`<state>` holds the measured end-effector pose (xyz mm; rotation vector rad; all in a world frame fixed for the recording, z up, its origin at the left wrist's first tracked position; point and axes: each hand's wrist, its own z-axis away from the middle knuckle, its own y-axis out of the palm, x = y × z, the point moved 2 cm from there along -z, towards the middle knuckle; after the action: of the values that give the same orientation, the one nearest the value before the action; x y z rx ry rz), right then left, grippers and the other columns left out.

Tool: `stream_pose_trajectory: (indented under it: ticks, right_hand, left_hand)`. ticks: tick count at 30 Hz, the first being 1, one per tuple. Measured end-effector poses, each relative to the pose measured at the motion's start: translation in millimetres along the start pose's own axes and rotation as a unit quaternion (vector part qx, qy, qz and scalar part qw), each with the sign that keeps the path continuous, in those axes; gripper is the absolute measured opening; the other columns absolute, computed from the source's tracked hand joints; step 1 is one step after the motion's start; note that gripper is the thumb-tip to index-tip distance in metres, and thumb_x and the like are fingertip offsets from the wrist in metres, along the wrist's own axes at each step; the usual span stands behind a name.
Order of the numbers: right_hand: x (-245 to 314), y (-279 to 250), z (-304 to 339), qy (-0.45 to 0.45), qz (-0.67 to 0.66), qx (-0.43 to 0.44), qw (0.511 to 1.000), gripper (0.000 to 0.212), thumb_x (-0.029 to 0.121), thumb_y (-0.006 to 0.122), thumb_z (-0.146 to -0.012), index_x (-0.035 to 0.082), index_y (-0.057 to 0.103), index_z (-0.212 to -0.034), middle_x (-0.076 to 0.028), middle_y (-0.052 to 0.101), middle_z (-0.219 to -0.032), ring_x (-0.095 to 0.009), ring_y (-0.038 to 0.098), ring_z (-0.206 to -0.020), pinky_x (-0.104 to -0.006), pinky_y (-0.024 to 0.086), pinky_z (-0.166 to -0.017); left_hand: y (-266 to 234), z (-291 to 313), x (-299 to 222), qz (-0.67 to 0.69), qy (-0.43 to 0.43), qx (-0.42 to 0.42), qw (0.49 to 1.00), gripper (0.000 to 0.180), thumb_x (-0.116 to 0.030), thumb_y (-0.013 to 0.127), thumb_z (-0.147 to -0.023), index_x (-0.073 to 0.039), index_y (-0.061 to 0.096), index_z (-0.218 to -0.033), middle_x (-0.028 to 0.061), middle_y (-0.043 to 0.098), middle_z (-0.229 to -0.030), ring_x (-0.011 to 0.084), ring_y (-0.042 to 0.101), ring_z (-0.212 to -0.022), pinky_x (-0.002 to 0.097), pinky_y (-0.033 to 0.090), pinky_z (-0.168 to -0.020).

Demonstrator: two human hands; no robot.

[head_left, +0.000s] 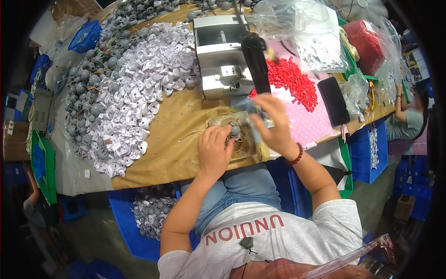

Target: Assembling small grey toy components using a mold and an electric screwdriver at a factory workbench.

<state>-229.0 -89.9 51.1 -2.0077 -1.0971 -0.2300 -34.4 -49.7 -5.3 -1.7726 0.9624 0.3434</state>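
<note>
My left hand (215,151) is closed on a small grey ball-shaped part (235,129) with thin wires, over a shallow clear tray (248,151) at the table's front edge. One loose wire (188,135) sticks out to the left of that hand. My right hand (275,128), a red bead bracelet at its wrist, hovers to the right of the tray. Its thumb and fingers are apart, slightly blurred, and I see nothing between them. Just beyond both hands stands a grey-white bench machine (220,56) with a black part hanging at its right side.
White plastic housings (139,93) and grey ball parts (83,88) are heaped on the left. Small red caps (292,81) lie on a pink sheet at right, beside a black phone (333,101). Blue bins (368,151) stand below the table; another person (406,121) sits far right.
</note>
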Motion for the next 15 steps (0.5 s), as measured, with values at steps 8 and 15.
stream_pose_trajectory:
  ticks: [8,15]
  right_hand:
    - [-9,67,22,0.273,-0.194,0.054,0.941,0.018,0.011,0.065,-0.098,-0.003,0.067,-0.109,-0.007,0.070,-0.077,-0.011,0.067,-0.075,-0.0269,0.053,-0.068]
    - [-2,53,12,0.250,-0.302,0.110,0.914,0.020,0.007,0.059,-0.101,-0.003,0.062,-0.117,-0.008,0.070,-0.090,-0.010,0.067,-0.085,-0.0255,0.054,-0.076]
  left_hand:
    - [0,0,0,0.011,0.007,-0.004,1.000,0.038,-0.004,0.078,-0.076,-0.003,0.063,-0.111,0.0159,0.066,-0.107,0.0368,0.061,-0.106,0.0451,0.047,-0.092]
    - [-13,2,-2,0.031,0.009,-0.010,0.999,0.037,-0.005,0.077,-0.077,-0.005,0.064,-0.111,0.0150,0.067,-0.105,0.0357,0.061,-0.103,0.0448,0.048,-0.090]
